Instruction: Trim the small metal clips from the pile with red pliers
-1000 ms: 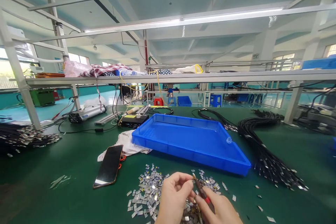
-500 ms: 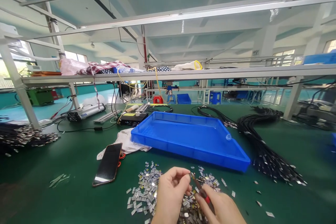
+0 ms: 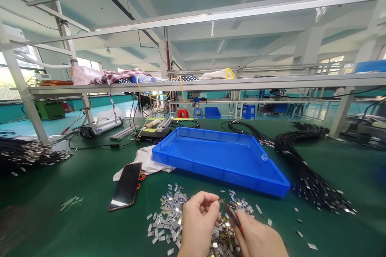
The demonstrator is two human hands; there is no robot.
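Note:
My left hand (image 3: 197, 225) pinches a small metal piece (image 3: 221, 200) between thumb and forefinger, at the tips of a pair of pliers. My right hand (image 3: 259, 235) is closed round these dark-jawed pliers (image 3: 231, 212), whose red handle shows only in part. The jaws point up and left and meet the piece near my left fingertips; whether they grip it I cannot make out. Below and around both hands spreads a heap of small silvery metal pieces (image 3: 169, 219), partly hidden by the hands.
Beyond the hands lies a blue plastic tray (image 3: 223, 174). A phone (image 3: 126, 186) rests on the left, by red-handled scissors (image 3: 141, 177) and a white cloth (image 3: 147, 158). Bundles of black cables lie at right (image 3: 313, 182) and far left (image 3: 27, 152). A shelf (image 3: 256, 84) crosses behind.
The pliers have turned slightly in my right hand, and less of the red handle shows. My left hand keeps its pinch. The whole view has shifted a little.

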